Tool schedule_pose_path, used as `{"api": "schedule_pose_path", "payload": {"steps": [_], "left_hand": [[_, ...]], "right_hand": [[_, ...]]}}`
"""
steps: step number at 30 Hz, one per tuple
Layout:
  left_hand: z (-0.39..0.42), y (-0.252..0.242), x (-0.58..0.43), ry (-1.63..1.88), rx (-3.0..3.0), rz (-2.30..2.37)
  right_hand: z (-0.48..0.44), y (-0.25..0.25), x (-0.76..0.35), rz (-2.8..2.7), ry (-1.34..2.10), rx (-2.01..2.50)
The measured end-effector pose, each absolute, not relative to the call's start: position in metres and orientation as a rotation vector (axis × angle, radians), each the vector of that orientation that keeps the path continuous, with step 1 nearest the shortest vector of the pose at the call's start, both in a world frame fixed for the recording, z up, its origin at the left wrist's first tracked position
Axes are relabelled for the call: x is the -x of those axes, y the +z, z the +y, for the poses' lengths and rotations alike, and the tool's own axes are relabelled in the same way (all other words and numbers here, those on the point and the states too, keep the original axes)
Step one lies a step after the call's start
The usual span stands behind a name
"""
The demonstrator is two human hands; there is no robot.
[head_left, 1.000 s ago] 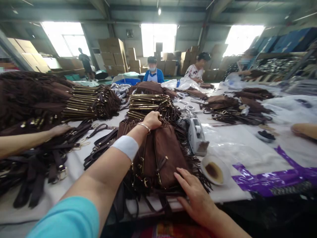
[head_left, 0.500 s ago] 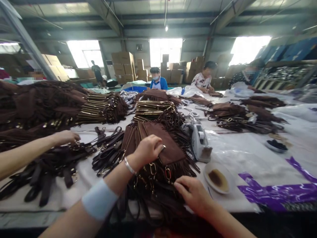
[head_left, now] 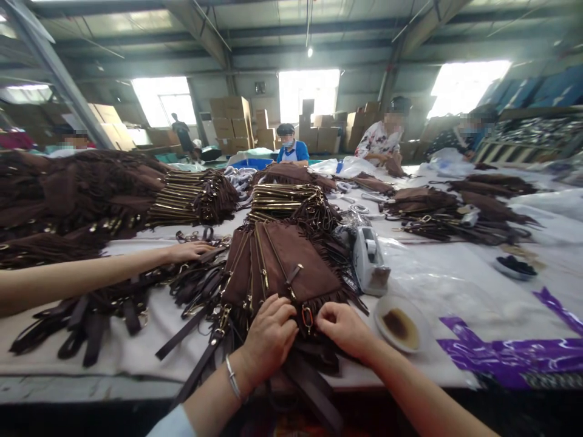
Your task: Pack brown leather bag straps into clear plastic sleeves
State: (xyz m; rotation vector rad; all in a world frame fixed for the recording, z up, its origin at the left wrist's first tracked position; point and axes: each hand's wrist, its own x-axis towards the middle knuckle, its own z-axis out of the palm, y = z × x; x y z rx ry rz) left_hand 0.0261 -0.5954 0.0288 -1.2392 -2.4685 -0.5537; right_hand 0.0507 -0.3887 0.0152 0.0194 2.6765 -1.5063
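A brown fringed pouch [head_left: 303, 258] with gold zips lies on top of fanned-out pouches in front of me. Over its near edge, my left hand [head_left: 272, 334], with a silver bangle at the wrist, has its fingers curled closed; what they grip is hidden. My right hand [head_left: 344, 328] is closed in a pinch at the lower right fringe, and whatever is in it cannot be made out. Between the two hands hangs a gold clasp [head_left: 308, 317]. A dark brown strap [head_left: 314, 388] runs out below my left hand toward the table edge.
From the left, another person's arm [head_left: 136, 267] reaches onto a heap of straps [head_left: 91, 321]. To the right stand a tape dispenser [head_left: 370, 261], a dish of brown liquid [head_left: 416, 337] and purple plastic [head_left: 501, 358]. Stacked pouches [head_left: 286, 200] lie behind.
My left hand has moved down from the pouch's zip pull to its near edge. My right hand has shifted slightly up and closed. The other person's hand has moved right.
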Motion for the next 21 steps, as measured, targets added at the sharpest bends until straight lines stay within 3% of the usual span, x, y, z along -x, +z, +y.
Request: {"api": "schedule_pose_path", "payload": {"steps": [5,11,14,17,21], "left_hand": [[-0.584,0.025,-0.033,-0.510,1.164,-2.486],[-0.591,0.031,-0.034,-0.517,1.244,-2.460],[-0.587,0.038,-0.039,-0.702,1.216,-2.470],[-0.571,0.044,-0.049,-1.235,0.949,-2.549],[-0.541,0.043,-0.058,-2.614,-0.048,-2.555]], "right_hand": [[-0.407,0.006,-0.061,2.704,-1.361,0.053],[-0.374,0.042,-0.066,2.358,-1.906,-0.144],[-0.351,0.064,-0.074,2.243,-2.023,-0.152],[-0.346,0.071,-0.088,2.228,-2.031,-0.160],[-0.361,0.065,-0.111,2.112,-2.128,-0.212]]}}
